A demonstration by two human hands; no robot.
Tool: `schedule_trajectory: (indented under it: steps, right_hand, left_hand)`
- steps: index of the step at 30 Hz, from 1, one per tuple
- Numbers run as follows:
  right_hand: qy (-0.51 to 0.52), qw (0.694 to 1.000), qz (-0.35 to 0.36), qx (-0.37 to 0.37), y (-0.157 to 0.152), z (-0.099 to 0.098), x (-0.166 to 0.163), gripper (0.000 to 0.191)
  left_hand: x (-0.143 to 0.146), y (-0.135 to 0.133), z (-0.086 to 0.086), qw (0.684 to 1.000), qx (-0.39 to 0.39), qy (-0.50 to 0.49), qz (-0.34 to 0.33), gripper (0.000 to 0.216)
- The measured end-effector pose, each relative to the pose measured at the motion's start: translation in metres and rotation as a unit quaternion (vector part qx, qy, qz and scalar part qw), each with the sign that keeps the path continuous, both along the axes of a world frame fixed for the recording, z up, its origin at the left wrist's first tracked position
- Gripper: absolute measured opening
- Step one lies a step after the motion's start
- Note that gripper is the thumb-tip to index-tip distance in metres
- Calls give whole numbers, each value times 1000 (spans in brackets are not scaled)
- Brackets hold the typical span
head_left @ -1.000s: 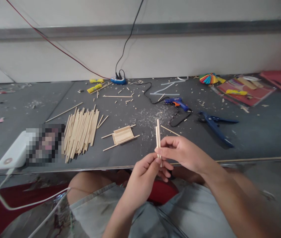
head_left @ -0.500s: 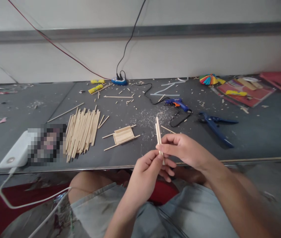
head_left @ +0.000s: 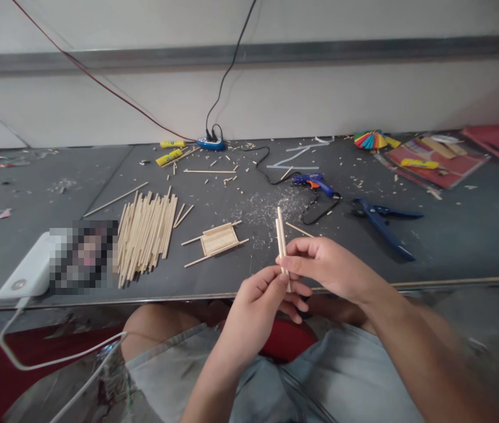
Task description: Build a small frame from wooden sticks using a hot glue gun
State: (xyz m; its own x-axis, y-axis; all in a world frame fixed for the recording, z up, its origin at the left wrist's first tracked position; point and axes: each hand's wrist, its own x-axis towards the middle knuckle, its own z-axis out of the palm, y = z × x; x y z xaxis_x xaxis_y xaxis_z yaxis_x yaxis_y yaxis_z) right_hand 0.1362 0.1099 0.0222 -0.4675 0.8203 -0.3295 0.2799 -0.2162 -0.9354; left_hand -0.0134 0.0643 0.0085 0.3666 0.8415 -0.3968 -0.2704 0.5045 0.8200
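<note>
Both my hands pinch a pair of thin wooden sticks (head_left: 280, 232) held upright over the table's front edge. My left hand (head_left: 258, 308) grips their lower end between thumb and fingers. My right hand (head_left: 324, 267) closes on them just above, thumb and forefinger pressed together. On the table to the left lies a small stick frame (head_left: 218, 239), and further left a pile of long wooden sticks (head_left: 144, 232).
A blue glue gun (head_left: 313, 183) with a black cord and blue pliers (head_left: 381, 223) lie behind my hands. A white device (head_left: 29, 270) with a cable sits at the left edge. Yellow glue tubes (head_left: 168, 156), a power strip (head_left: 211, 143), coloured papers (head_left: 434, 155) and wood scraps lie further back.
The sticks and both hands have shifted very slightly upward and settled; the grip is the same.
</note>
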Motion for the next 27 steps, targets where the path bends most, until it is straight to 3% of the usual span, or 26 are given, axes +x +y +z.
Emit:
schedule_trajectory:
  steps: [27]
  right_hand:
    - [-1,1000,-7,-5,-4,-1,-3,22]
  left_hand:
    - [-3,-5,-2,1000,21,8,-9,23]
